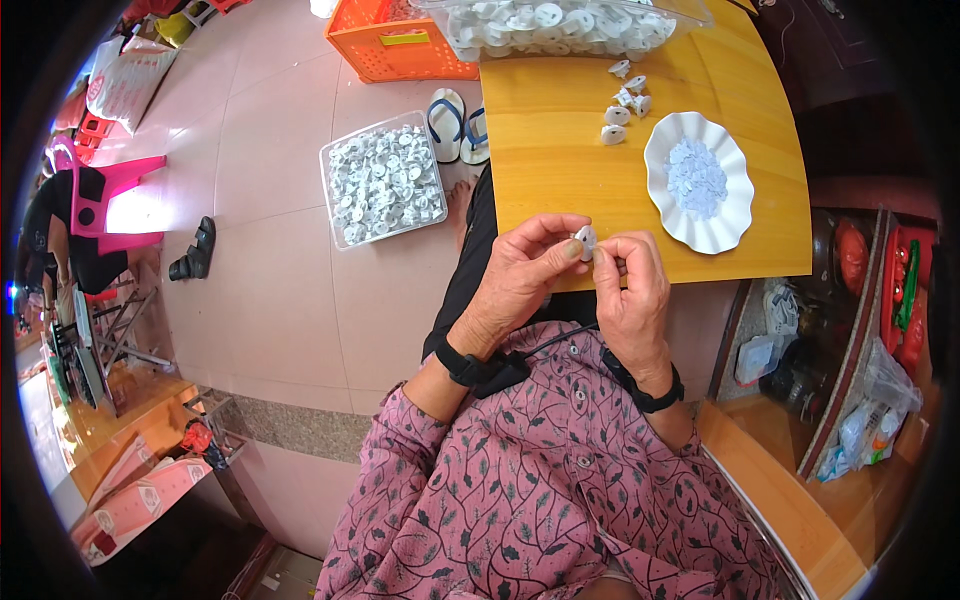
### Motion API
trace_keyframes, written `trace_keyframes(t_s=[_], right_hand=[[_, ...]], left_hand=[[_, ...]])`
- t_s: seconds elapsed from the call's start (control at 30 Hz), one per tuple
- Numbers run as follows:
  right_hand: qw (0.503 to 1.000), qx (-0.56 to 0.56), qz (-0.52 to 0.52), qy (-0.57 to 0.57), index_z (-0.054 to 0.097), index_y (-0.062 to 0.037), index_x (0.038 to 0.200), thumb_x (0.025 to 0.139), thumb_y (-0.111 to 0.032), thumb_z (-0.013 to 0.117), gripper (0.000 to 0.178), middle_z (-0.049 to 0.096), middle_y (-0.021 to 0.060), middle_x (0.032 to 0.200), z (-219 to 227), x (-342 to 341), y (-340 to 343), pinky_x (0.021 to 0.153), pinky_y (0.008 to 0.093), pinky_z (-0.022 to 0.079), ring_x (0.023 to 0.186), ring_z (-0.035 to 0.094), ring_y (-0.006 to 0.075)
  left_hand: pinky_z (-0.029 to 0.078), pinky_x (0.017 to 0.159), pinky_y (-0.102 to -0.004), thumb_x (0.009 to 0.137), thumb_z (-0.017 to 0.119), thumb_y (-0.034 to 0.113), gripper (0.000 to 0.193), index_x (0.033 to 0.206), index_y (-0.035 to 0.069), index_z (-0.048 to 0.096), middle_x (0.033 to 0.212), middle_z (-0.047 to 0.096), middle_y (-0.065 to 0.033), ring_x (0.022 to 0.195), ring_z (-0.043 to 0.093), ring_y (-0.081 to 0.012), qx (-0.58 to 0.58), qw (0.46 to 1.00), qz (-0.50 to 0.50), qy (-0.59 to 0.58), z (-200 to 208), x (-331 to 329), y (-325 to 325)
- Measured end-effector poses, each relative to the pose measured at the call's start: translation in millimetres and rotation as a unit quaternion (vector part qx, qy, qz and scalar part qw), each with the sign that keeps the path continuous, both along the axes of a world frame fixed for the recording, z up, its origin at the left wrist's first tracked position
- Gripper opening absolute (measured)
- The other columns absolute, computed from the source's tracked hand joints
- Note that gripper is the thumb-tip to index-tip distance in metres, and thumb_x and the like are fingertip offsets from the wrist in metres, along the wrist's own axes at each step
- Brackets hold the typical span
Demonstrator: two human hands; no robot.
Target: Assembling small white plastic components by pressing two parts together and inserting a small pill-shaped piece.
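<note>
My left hand (515, 275) pinches a small round white plastic part (587, 240) between thumb and fingers, just over the near edge of the yellow table. Close against that part, the thumb and fingertips of my right hand (632, 290) are pressed together; whatever they hold is too small to make out. To the right lies a white scalloped plate (737, 212) with a heap of small pale blue flat chips (696, 178) in it. Several similar white parts (616, 117) lie loose on the table beyond my hands.
A clear bin (560, 28) full of white parts stands at the table's far end. An orange crate (395, 45), another filled tray (385, 182) and slippers (446, 125) are on the tiled floor to the left. Open shelves (790, 340) hold bags at the right.
</note>
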State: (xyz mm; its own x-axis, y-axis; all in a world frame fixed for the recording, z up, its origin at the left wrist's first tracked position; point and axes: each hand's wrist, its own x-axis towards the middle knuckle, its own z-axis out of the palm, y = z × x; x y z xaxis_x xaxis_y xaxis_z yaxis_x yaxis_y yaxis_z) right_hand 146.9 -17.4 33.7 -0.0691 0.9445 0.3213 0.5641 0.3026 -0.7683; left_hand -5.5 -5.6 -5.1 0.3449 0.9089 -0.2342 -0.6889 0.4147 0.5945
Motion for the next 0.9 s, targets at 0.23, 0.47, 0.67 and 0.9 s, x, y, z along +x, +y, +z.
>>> trace_keyframes(t_s=[0.23, 0.47, 0.67, 0.9], right_hand=[[1.000, -0.001, -0.004, 0.011, 0.053, -0.0009, 0.097, 0.091, 0.002, 0.061, 0.011, 0.055, 0.0157, 0.089, -3.6, -3.6, -1.0, 0.063, 0.0396, 0.049, 0.075, 0.059, 0.0326], [1.000, -0.003, -0.007, 0.013, 0.054, 0.0002, 0.097, 0.092, 0.001, 0.062, 0.010, 0.056, 0.0151, 0.091, -1.9, -3.8, 0.1, 0.064, 0.0371, 0.050, 0.075, 0.060, 0.0293], [0.999, -0.022, -0.010, 0.028, 0.054, 0.0004, 0.097, 0.092, 0.000, 0.063, 0.010, 0.056, 0.0137, 0.092, 1.9, -3.5, -1.4, 0.064, 0.0345, 0.051, 0.074, 0.060, 0.0257], [1.000, -0.007, -0.001, 0.018, 0.054, 0.0001, 0.097, 0.091, 0.003, 0.061, 0.009, 0.055, 0.0134, 0.092, 0.6, -3.3, -0.5, 0.064, 0.0343, 0.050, 0.074, 0.059, 0.0252]], left_hand=[[0.056, 0.088, -0.0293, 0.096, 0.066, 0.009, 0.031, 0.125, -0.001, 0.061, 0.110, 0.066, -0.0068, 0.094, 0.066, -0.0139, 0.002, 1.000, -0.002, 0.021, 2.5, -1.2, -0.8], [0.055, 0.089, -0.0293, 0.096, 0.066, 0.008, 0.030, 0.124, -0.002, 0.061, 0.111, 0.066, -0.0076, 0.098, 0.064, -0.0136, 0.011, 1.000, 0.005, 0.028, 2.1, -2.9, -0.6], [0.055, 0.085, -0.0264, 0.095, 0.068, 0.007, 0.031, 0.123, -0.003, 0.061, 0.105, 0.067, -0.0075, 0.092, 0.064, -0.0126, 0.007, 1.000, 0.023, 0.004, 4.6, 0.7, 0.6], [0.054, 0.084, -0.0261, 0.096, 0.066, 0.008, 0.031, 0.125, -0.003, 0.061, 0.106, 0.066, -0.0069, 0.091, 0.063, -0.0123, 0.017, 1.000, 0.010, 0.001, 1.6, -2.4, 1.6]])
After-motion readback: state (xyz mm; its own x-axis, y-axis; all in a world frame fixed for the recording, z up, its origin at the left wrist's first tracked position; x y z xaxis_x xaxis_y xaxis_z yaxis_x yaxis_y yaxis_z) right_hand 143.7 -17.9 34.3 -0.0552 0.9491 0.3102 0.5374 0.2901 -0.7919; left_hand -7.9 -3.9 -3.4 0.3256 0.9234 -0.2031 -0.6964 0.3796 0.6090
